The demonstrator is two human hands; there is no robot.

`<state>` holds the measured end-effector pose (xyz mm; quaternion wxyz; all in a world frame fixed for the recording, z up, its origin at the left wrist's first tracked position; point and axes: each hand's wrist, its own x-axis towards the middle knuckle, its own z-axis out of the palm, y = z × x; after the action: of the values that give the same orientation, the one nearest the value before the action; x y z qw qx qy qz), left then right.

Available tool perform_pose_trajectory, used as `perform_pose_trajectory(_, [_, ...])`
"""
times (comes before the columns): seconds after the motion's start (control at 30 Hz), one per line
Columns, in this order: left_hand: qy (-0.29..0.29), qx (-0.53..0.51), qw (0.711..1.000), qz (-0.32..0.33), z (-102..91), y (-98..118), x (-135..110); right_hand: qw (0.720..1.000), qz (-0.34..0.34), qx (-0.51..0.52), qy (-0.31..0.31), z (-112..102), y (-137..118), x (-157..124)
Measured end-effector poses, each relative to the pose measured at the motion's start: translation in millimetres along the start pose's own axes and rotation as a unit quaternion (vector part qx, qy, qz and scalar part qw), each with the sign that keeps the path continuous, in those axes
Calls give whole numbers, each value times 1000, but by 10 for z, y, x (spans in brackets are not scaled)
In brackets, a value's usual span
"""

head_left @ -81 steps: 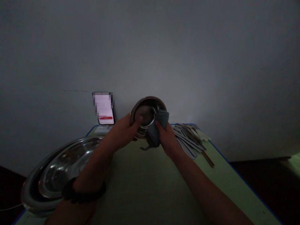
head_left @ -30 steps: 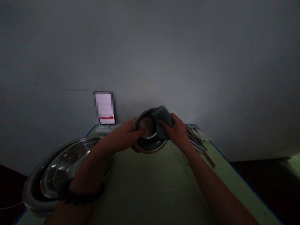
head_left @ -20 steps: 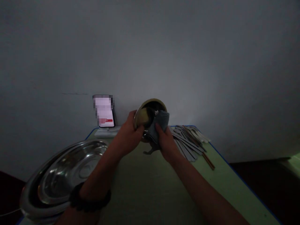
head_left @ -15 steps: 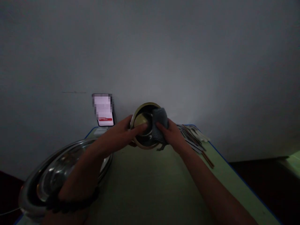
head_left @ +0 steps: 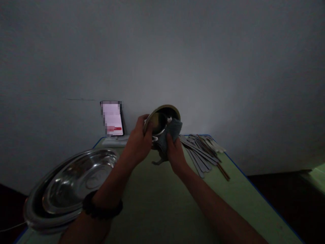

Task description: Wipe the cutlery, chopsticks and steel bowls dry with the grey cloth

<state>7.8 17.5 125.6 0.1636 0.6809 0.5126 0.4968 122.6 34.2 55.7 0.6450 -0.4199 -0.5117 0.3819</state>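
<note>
Above the far part of the table, a round metal bowl (head_left: 165, 107) is held up and tilted, its dark hollow facing me. My left hand (head_left: 141, 140) grips its left rim, thumb on the near side and fingers mostly hidden behind. A grey-blue cloth (head_left: 173, 129) covers the bowl's lower right edge, its loose end hanging below. My right hand (head_left: 175, 150) is closed on that cloth, pressing it against the bowl. Something with a shiny round rim shows in the bowl, but whether it is a separate piece I cannot tell.
Large nested steel basins (head_left: 76, 183) stand at the left of the green table (head_left: 149, 203). A lit phone (head_left: 111, 117) leans against the wall. At the back right lie flat metal utensils (head_left: 200, 156), brown chopsticks (head_left: 223, 172) and white spoon-like pieces (head_left: 215, 145).
The bowl has turned and risen slightly. My left hand has shifted to its outer left side, and my right hand with the cloth has moved left along the lower rim.
</note>
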Motion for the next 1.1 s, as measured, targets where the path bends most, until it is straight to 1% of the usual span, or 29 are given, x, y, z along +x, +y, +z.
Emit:
perform_pose_trajectory(0.07, [25,1,1000,-5,10,7,-8,999,34,-27,-20,-5,-49,9])
perform_pose_trajectory(0.1, [25,1,1000,-5,17,17,-18,998,55,-31,-19,-19,-68,21])
perform_pose_trajectory(0.13, [13,3,1000,-3,25,33,-34,997,70,-24,-24,-39,-78,37])
perform_pose_trajectory(0.17, [-11,12,1000,-1,33,51,-54,996,82,-15,-27,-64,-75,58])
perform_pose_trajectory(0.23, [-79,44,996,-2,44,86,-99,996,84,-23,-19,-126,-39,110])
perform_pose_trajectory(0.3, [-143,63,988,-6,41,107,-137,995,48,-81,19,-195,7,172])
perform_pose_trajectory(0.37, [-183,38,982,-4,28,109,-155,987,-12,-145,72,-257,27,229])
perform_pose_trajectory(0.43, [-201,-20,979,3,11,103,-151,974,-74,-175,123,-306,6,270])
perform_pose_trajectory(0.5, [-207,-80,975,1,-2,99,-136,960,-129,-179,170,-350,-44,293])
perform_pose_trajectory(0.57, [-214,-125,969,-19,-6,94,-120,939,-183,-196,214,-399,-104,305])
perform_pose_trajectory(0.63, [-224,-156,961,-54,3,85,-112,913,-237,-236,231,-451,-159,312])
perform_pose_trajectory(0.67, [-227,-169,956,-72,11,78,-110,902,-262,-267,217,-473,-182,315])
perform_pose_trajectory(0.73, [-221,-193,950,-106,29,68,-107,882,-292,-337,151,-495,-216,311])
perform_pose_trajectory(0.8, [-209,-211,945,-140,40,71,-103,866,-295,-396,76,-477,-237,293])
perform_pose_trajectory(0.87, [-191,-214,946,-153,38,86,-94,859,-279,-427,36,-425,-251,258])
perform_pose_trajectory(0.93, [-174,-207,954,-132,30,102,-84,864,-254,-434,19,-352,-263,209])
perform_pose_trajectory(1.0, [-170,-206,957,-113,31,101,-79,877,-238,-417,6,-275,-280,156])
perform_pose_trajectory(1.03, [-174,-212,955,-113,40,90,-80,885,-233,-403,0,-241,-291,130])
perform_pose_trajectory(1.1, [-187,-233,945,-131,74,48,-84,903,-222,-367,-10,-187,-319,88])
